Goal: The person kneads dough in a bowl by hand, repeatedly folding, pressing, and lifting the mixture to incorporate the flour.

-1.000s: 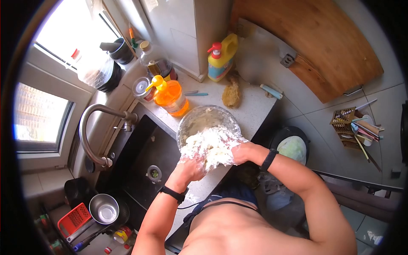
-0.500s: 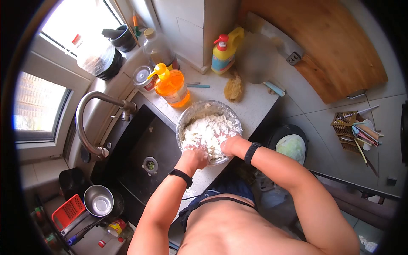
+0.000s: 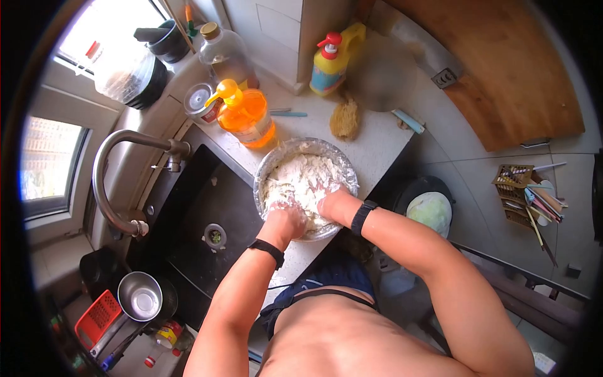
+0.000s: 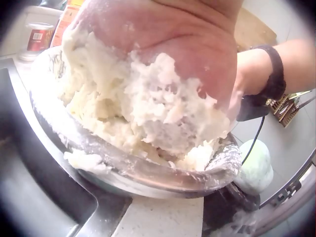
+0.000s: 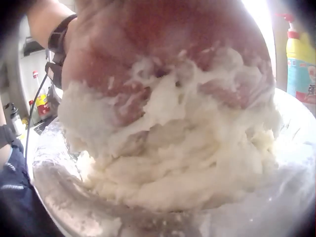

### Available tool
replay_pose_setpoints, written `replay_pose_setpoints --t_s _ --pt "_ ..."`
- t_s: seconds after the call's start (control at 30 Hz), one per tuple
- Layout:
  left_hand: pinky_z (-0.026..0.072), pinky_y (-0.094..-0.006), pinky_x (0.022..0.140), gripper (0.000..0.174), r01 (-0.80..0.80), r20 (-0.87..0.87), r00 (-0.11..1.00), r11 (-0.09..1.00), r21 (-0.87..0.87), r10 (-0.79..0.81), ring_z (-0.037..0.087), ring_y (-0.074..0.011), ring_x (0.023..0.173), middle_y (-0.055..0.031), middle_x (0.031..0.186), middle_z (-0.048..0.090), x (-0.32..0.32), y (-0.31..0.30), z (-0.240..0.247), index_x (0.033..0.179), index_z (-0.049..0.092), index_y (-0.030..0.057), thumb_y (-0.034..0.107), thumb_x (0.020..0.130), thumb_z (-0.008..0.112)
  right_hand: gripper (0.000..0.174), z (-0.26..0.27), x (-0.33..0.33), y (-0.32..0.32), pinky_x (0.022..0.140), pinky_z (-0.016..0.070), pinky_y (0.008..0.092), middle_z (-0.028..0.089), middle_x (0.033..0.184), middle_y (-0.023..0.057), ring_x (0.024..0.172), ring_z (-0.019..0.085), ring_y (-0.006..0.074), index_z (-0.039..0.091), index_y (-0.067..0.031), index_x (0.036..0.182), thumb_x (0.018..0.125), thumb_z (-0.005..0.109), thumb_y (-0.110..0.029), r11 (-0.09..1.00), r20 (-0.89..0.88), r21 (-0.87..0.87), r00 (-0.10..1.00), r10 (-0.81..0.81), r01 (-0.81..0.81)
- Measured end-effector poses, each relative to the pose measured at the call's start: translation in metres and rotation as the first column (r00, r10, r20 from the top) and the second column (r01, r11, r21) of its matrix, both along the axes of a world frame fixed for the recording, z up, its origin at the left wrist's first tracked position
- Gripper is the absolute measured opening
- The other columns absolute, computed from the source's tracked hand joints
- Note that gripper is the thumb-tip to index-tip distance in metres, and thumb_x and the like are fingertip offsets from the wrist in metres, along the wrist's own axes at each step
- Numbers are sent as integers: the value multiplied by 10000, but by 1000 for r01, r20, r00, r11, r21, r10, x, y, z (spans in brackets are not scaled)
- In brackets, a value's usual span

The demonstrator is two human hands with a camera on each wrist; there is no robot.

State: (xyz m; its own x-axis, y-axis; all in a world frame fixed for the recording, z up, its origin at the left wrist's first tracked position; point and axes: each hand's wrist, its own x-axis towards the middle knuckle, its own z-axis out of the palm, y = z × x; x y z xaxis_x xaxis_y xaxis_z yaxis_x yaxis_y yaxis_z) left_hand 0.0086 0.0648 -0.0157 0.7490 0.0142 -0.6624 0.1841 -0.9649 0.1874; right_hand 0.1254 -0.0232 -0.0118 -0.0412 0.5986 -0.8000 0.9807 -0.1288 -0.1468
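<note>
The head view looks steeply down from above, farther off; both wrist views face low and very near across the round silver metal bowl point(image 3: 295, 149), which all three share.

Kitchen | black sink point(image 3: 207, 207) | curved faucet point(image 3: 103, 169) | soap pump bottle point(image 3: 246, 116)

We're watching creamy-white dough point(image 3: 304, 179), and there's vivid orange in the pump bottle point(image 3: 249, 120)! We see yellow, red and blue on the jug point(image 3: 328, 68), black wristbands point(image 3: 362, 217), and a holed pattern across the red basket point(image 3: 99, 319)!
</note>
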Motion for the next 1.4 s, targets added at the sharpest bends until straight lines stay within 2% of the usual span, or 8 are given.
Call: replay_pose_setpoints --t_s 0.3,0.37,0.47,0.63,0.93,1.13,1.3,1.4 --pt "379 -359 875 321 -31 -12 999 999 15 31 573 -226 988 -83 1046 613 6 -2 -17 1021 629 107 217 820 404 345 -12 -8 13 949 312 477 516 1214 74 1210 388 241 561 -128 1141 806 476 -128 876 -59 282 918 -391 391" --pt "376 -362 875 319 -80 6 997 997 15 80 580 -224 976 -92 1026 619 6 -3 -29 1011 632 103 220 816 409 353 -21 -10 14 952 307 480 506 1228 75 1219 381 242 552 -129 1156 811 477 -125 884 -30 276 922 -386 378" --pt "399 -359 852 318 -111 33 993 994 -19 111 588 -240 955 -111 1002 623 5 1 -28 979 639 83 224 803 413 320 -42 -6 7 933 337 455 556 1158 58 1160 435 238 605 -135 1069 810 425 -188 988 114 144 991 -70 54" --pt "463 -376 770 285 -129 156 977 984 -124 148 598 -281 901 -149 943 623 -11 10 -19 892 643 57 193 785 416 292 -25 0 6 789 469 371 597 1065 96 986 565 275 636 -106 979 744 470 -154 988 69 124 992 -103 94" --pt "473 -383 730 221 -191 295 915 940 -283 275 598 -312 851 -187 893 617 -41 -2 2 875 629 27 128 712 519 338 -2 -4 -5 888 422 375 543 1164 102 1082 510 253 593 -75 1063 748 507 -160 956 63 63 955 -290 286" --pt "480 -385 721 248 -359 197 897 913 -192 395 595 -323 857 -188 919 613 -47 -21 54 913 623 26 127 703 539 306 -16 -3 -17 782 468 361 590 1038 165 940 581 288 615 -28 983 710 532 -140 914 -72 113 921 -383 389" --pt "464 -379 758 286 -311 414 731 805 -506 543 576 -332 885 -190 947 606 -61 -12 23 977 601 26 148 720 564 364 6 4 -28 772 463 367 595 1004 189 898 580 320 602 0 982 691 601 -219 856 -191 84 851 -488 510" --pt "443 -372 791 305 -280 478 632 754 -594 610 550 -334 931 -197 997 588 -64 -12 22 1032 571 25 153 755 565 449 11 5 -39 810 431 371 588 1013 197 927 558 325 573 -6 1036 712 616 -315 785 -567 408 803 -183 467"
